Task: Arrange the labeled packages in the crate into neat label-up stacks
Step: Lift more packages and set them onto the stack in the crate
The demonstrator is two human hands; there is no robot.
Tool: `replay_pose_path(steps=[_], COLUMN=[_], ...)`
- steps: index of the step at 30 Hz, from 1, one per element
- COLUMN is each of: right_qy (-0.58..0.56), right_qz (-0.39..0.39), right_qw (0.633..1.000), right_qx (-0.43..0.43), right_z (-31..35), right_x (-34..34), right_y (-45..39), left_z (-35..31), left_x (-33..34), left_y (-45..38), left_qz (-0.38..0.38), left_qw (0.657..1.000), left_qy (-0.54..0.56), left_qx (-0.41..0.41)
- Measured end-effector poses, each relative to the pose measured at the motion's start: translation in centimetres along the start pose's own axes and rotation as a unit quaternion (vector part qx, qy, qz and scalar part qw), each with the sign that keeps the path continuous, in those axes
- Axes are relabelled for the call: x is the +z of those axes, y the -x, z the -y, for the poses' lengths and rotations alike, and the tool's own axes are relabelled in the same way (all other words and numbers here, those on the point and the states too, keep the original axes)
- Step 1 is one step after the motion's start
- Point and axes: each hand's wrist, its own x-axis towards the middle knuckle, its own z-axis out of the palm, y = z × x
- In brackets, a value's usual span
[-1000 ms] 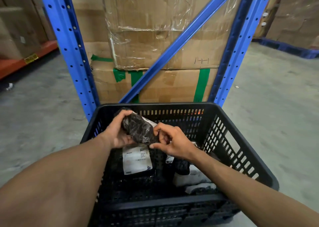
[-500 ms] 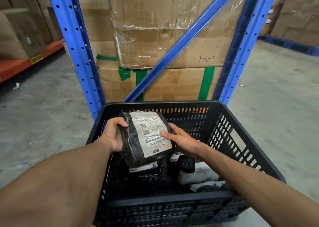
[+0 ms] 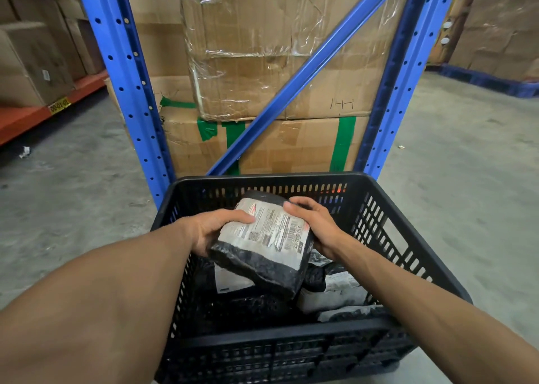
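Observation:
A black slatted plastic crate (image 3: 408, 237) stands on the floor in front of me. Over its middle I hold a black bagged package (image 3: 262, 255) with its white shipping label facing up, tilted down toward me. My left hand (image 3: 213, 229) grips its left edge, and my right hand (image 3: 315, 223) grips its far right corner. Under it lies another black package with a white label (image 3: 230, 281) showing. More black and white packages (image 3: 332, 293) lie loose at the crate's right side.
A blue steel rack upright (image 3: 128, 86) and a diagonal brace (image 3: 306, 68) rise just behind the crate. Taped cardboard boxes (image 3: 262, 62) fill the rack. An orange shelf with boxes (image 3: 32, 62) stands at far left. Bare concrete floor (image 3: 466, 165) lies on both sides.
The package was turned from its black side to label-up, then rotated so the label lies crosswise and lowered slightly into the crate. Both hands stayed on it.

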Motion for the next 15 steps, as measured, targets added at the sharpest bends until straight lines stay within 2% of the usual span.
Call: replay_pose_path(steps=[3,6,9,11,15], right_qy=[-0.015,-0.027,0.053,0.097,0.063], right_qz=[0.019,0.069,0.187,0.229,0.184], right_qw=[1.0,0.994,0.968,0.953,0.966], right_qx=[0.02,0.078,0.157,0.176,0.171], right_z=[-0.2,0.0,-0.7,-1.4,-1.2], right_x=[0.2,-0.3,0.0,0.7,1.0], right_y=[0.2,0.4,0.7,0.9,0.9], left_z=[0.7,2.0,2.4,2.2,1.9], left_x=[-0.4,-1.8,-2.6,-2.9,-2.7], left_y=[0.2,0.4,0.9,1.3,1.6], left_qz=[-0.008,-0.036,-0.073,-0.102,-0.116], left_qw=[1.0,0.996,0.981,0.975,0.979], left_qy=[-0.001,0.073,0.156,0.171,0.145], left_qx=[-0.006,0.029,0.087,0.104,0.083])
